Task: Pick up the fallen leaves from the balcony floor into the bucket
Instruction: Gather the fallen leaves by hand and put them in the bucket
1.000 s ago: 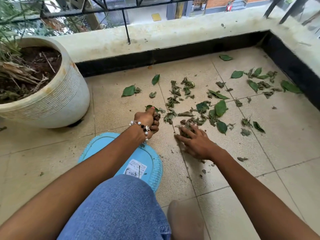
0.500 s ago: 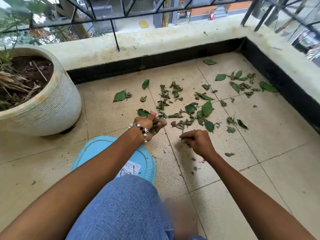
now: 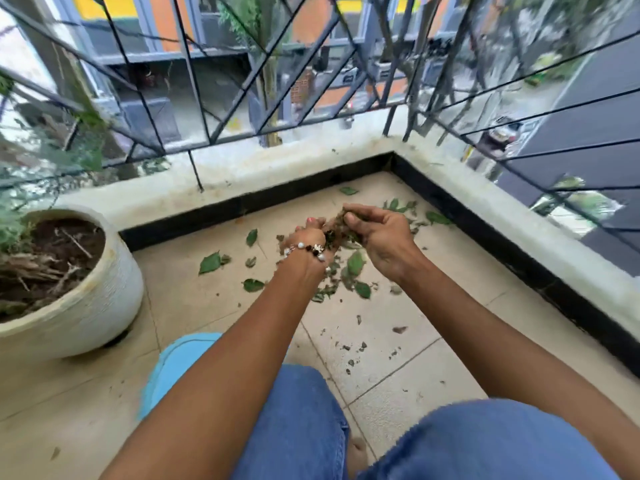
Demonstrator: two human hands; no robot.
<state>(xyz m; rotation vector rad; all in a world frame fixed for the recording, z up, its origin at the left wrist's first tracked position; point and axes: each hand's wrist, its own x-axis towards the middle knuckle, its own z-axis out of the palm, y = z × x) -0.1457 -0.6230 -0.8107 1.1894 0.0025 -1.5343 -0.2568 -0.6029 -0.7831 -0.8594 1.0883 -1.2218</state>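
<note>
Both my hands are raised above the tiled floor, pressed together around a clump of green and dried leaves point(image 3: 341, 228). My left hand point(image 3: 308, 242), with a bead bracelet at the wrist, cups the clump from the left. My right hand point(image 3: 379, 237) curls its fingers over the clump from the right. Several loose leaves point(image 3: 209, 263) lie scattered on the floor beneath and beyond the hands. A light-blue plastic bucket point(image 3: 173, 368) sits low on the floor under my left forearm, mostly hidden by the arm and my knee.
A large white planter point(image 3: 100, 299) with soil and dry stems stands at the left. A low concrete ledge point(image 3: 263, 168) with a black base and metal railing bounds the far and right sides. My denim-clad knees point(image 3: 298, 427) fill the bottom.
Both hands left the floor and rose together, the right joining the left around a gathered clump of leaves. The view tilted upward toward the railing.
</note>
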